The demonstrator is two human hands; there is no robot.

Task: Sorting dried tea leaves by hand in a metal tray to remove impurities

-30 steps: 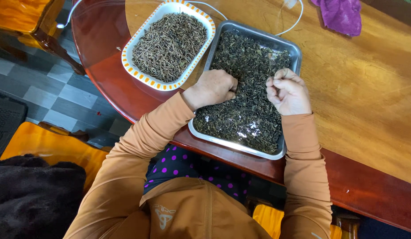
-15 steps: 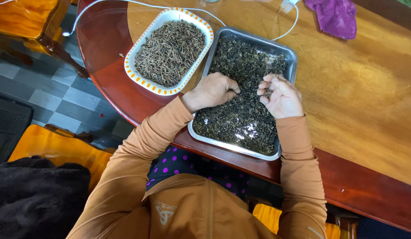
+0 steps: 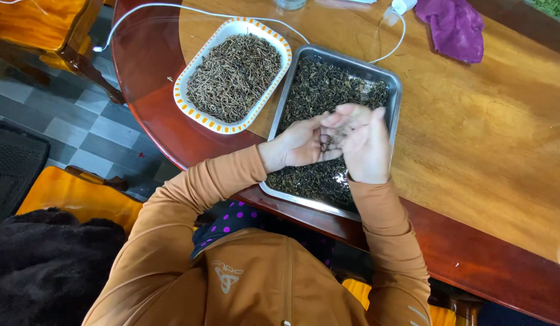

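Note:
A metal tray (image 3: pixel 393 90) full of dark dried leaves (image 3: pixel 328 90) sits on the wooden table in front of me. Both hands hover over its middle. My left hand (image 3: pixel 299 143) is turned palm up and cups a small clump of the dried leaves (image 3: pixel 329 142). My right hand (image 3: pixel 365 148) lies against it from the right, fingers stretched out flat over the left fingertips and touching the clump. To the left of the tray stands an oval white dish with an orange-dotted rim (image 3: pixel 189 111), heaped with thin brown dried stems (image 3: pixel 235 75).
A white cable (image 3: pixel 171 7) runs across the table behind the dish and tray. A purple cloth (image 3: pixel 455 27) lies at the far right. The table's curved red-brown edge (image 3: pixel 147 90) drops to a tiled floor. Orange wooden chairs (image 3: pixel 44 24) stand at the left.
Both hands have lifted off the leaves in the tray and come together. The left fist has opened palm up with leaves in it, and the right hand now rests against it.

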